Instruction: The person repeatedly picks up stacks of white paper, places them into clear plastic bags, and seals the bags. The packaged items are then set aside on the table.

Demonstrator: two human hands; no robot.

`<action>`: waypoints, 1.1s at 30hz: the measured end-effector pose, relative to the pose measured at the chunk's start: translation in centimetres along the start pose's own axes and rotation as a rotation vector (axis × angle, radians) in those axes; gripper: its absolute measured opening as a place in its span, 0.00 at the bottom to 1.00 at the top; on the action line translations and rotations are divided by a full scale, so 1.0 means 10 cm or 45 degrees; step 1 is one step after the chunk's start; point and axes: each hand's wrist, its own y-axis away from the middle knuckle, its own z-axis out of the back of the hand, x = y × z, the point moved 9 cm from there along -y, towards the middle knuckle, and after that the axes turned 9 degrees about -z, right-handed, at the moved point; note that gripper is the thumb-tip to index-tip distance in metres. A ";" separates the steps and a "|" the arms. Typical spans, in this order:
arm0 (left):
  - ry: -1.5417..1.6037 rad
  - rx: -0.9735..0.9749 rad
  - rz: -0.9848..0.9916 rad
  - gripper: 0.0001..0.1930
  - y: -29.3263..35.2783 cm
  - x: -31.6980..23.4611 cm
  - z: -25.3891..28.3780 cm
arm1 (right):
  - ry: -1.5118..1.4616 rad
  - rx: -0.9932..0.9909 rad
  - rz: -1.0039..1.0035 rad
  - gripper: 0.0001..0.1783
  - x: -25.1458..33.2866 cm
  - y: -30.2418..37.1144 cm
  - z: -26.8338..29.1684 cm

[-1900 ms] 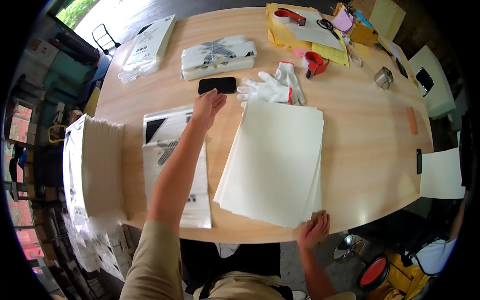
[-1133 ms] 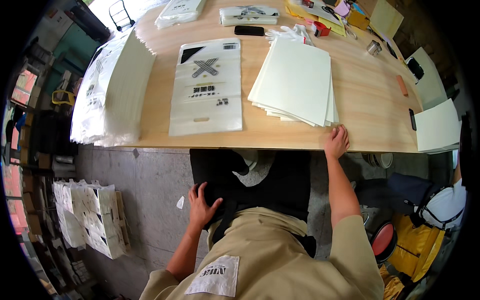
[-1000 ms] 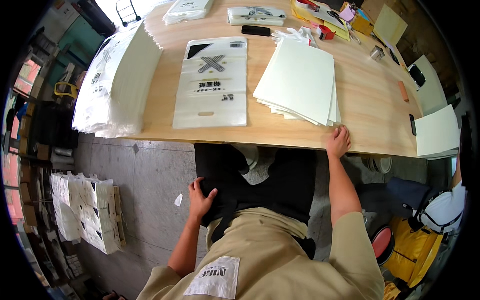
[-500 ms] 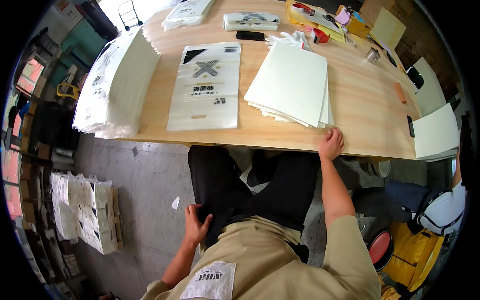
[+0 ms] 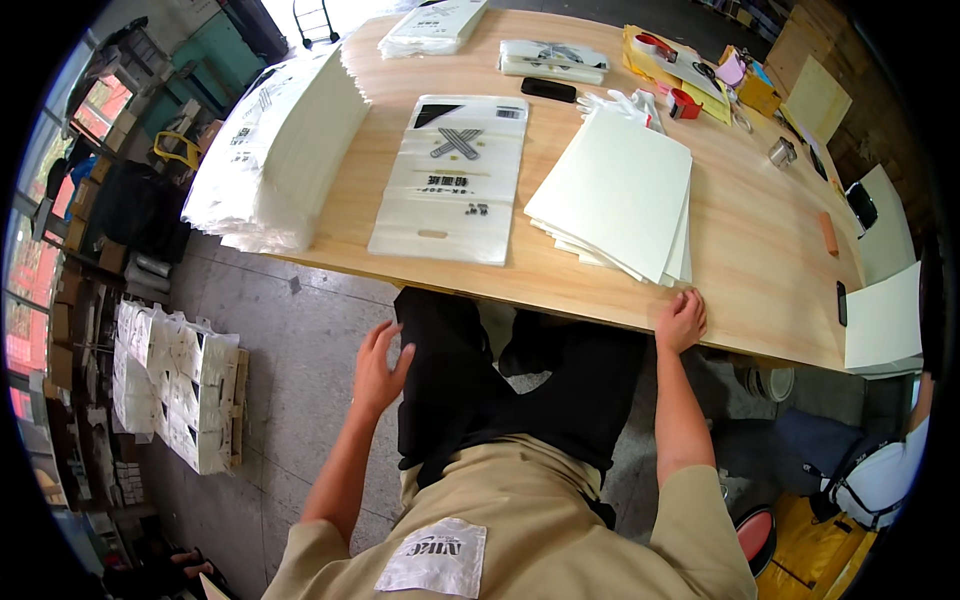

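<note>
My left hand [image 5: 380, 368] hangs beside my left thigh, below the table's front edge, with its fingers apart and nothing in it. Loosely curled, my right hand [image 5: 681, 320] rests on the table edge, just below the near corner of a fanned stack of cream paper sheets [image 5: 615, 190]; nothing shows in its fingers. Left of the paper, a flat clear plastic bag [image 5: 450, 180] with dark print and a handle slot lies on the wooden table [image 5: 760, 260]. Further left stands a tall pile of similar plastic bags [image 5: 275, 150].
Behind lie more bag bundles [image 5: 553, 60], a black phone [image 5: 548, 90], white gloves [image 5: 625, 105] and a red tape dispenser [image 5: 684, 104]. A metal cup [image 5: 782, 152] is at the right. Someone [image 5: 885, 470] sits at lower right. Wrapped packs [image 5: 180, 390] stand on the floor at left.
My left hand has lifted off my thigh and moved up toward the table, its fingers spreading. My right hand stays at the table edge. The whole view has shifted and tilted slightly.
</note>
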 end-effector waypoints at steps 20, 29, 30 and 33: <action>1.224 0.247 1.730 0.23 3.62 0.86 -1.49 | 0.040 0.099 0.024 0.13 0.10 -0.04 -0.02; 1.044 0.398 1.799 0.24 3.16 0.97 -1.63 | 0.054 0.203 0.038 0.14 0.10 -0.05 -0.04; 1.023 0.418 1.811 0.24 3.11 0.97 -1.61 | 0.055 0.217 0.045 0.14 0.09 -0.04 -0.04; 0.976 0.477 1.827 0.24 2.93 0.99 -1.60 | 0.064 0.244 0.068 0.15 0.05 -0.03 -0.06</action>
